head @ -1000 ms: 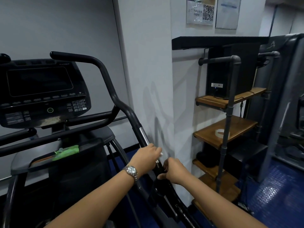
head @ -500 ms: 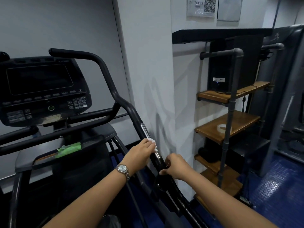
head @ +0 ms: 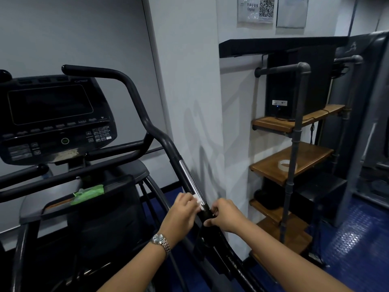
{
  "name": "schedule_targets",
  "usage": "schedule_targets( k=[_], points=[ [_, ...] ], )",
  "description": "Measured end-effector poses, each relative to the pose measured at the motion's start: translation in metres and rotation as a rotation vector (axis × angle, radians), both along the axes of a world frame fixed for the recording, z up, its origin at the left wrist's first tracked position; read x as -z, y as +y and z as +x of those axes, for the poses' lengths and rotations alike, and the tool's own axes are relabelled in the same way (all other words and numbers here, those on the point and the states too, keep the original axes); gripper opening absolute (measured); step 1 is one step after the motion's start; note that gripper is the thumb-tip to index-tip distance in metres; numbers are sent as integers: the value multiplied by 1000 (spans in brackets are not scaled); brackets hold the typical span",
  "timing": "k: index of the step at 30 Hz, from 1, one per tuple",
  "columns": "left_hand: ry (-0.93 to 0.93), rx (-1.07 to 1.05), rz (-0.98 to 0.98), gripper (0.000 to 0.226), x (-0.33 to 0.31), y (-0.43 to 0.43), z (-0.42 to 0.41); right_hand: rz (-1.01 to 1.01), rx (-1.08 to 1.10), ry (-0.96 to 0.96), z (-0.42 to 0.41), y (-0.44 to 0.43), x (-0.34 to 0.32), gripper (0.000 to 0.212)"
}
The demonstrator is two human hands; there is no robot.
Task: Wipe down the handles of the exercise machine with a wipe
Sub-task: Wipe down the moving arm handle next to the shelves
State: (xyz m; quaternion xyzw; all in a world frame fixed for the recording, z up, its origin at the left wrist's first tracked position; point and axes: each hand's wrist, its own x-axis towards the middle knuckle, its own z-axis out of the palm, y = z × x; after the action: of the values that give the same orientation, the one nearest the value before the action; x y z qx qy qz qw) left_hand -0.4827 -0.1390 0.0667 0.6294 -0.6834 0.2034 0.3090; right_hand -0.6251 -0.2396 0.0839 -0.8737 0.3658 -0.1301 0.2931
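The exercise machine's right handle (head: 145,121) is a black bar that runs down to a shiny chrome section (head: 189,178). My left hand (head: 183,213), with a watch on its wrist, holds a white wipe (head: 197,200) against the lower end of the chrome section. My right hand (head: 226,216) grips the black part of the same bar just below, its fingers curled around it. Most of the wipe is hidden under my left fingers.
The machine's console (head: 52,116) sits at the left, with a green wipe packet (head: 88,193) on the tray below it. A white pillar (head: 189,102) stands right behind the handle. A pipe-and-wood shelf (head: 294,157) with a speaker (head: 299,85) is at the right.
My left hand slid up the chrome section with the wipe half a second ago, then came back down to its lower end. My right hand stayed on the bar.
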Motion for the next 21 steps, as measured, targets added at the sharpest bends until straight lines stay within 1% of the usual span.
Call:
schedule_targets(
  k=[3, 5, 8, 10, 12, 15, 16, 17, 18, 19, 20, 21],
  points=[
    [289, -110, -73, 10, 3, -3, -5, -3, -9, 2, 0, -1, 0, 40],
    [412, -97, -66, 13, 13, -1, -15, 2, -12, -5, 0, -3, 2, 41],
    [503, -39, -24, 18, 21, 4, -18, 1, -22, -11, 1, -4, 4, 42],
    [528, -70, -28, 14, 14, 0, -13, -2, -16, -17, 1, -4, 4, 44],
    [598, -117, -70, 13, -1, -3, -12, 11, -15, -20, 0, -5, 5, 45],
    [686, -168, -159, 18, -20, 1, -14, 44, 10, -49, -6, -6, 9, 42],
    [688, -171, -190, 17, -23, 3, -16, 44, 52, -124, -7, -5, 10, 36],
    [687, -161, -221, 16, -25, 7, -18, 70, 109, -244, -9, -2, 7, 26],
    [691, -138, -247, 14, -26, 10, -21, 160, 156, -405, -11, 1, 3, 19],
    [693, -112, -265, 12, -26, 13, -24, 322, 179, -573, -13, 6, -4, 19],
    [697, -86, -271, 11, -26, 16, -28, 513, 164, -698, -14, 11, -12, 21],
    [701, -65, -268, 10, -25, 18, -32, 690, 122, -772, -16, 18, -21, 22]
  ],
)
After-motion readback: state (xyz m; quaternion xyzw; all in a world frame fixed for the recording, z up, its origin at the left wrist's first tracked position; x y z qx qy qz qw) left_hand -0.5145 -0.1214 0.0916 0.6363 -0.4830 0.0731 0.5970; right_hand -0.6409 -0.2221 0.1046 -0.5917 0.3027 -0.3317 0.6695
